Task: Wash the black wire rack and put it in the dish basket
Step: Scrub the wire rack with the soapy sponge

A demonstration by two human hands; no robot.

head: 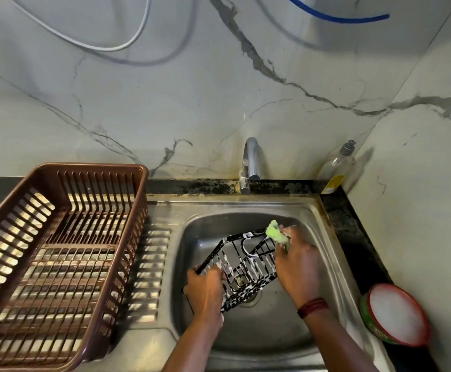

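Hands apart: left hand (205,291) tight on black wire rack (248,292), right hand (297,267) around green sponge (275,233) (half hidden)

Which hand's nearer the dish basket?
Left. The left hand, gripping the black wire rack, is right of the brown dish basket; the right hand, holding a green sponge, is farther right.
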